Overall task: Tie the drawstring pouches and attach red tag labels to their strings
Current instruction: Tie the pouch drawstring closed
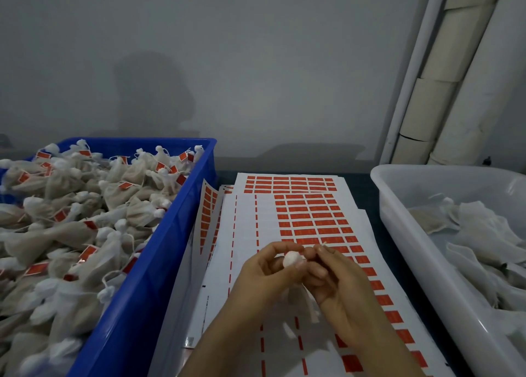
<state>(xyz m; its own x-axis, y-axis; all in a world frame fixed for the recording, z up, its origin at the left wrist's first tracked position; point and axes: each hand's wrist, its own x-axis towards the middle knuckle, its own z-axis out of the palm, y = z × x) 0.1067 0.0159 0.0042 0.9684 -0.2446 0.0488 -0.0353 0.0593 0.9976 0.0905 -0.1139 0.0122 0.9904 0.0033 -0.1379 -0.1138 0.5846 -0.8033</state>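
Observation:
A small white drawstring pouch (293, 259) is held above the label sheets, its gathered top showing between my two hands and its body mostly hidden beneath them. My left hand (264, 274) grips the bunched neck. My right hand (336, 279) pinches the thin string (321, 245) at the fingertips, just right of the neck. White sheets of red tag labels (313, 220) lie stacked under my hands, with many labels peeled off the left columns.
A blue crate (159, 251) at the left is heaped with tied pouches bearing red tags. A white tub (404, 234) at the right holds flat untied pouches. A grey wall stands behind and white pipes (444, 91) run at the upper right.

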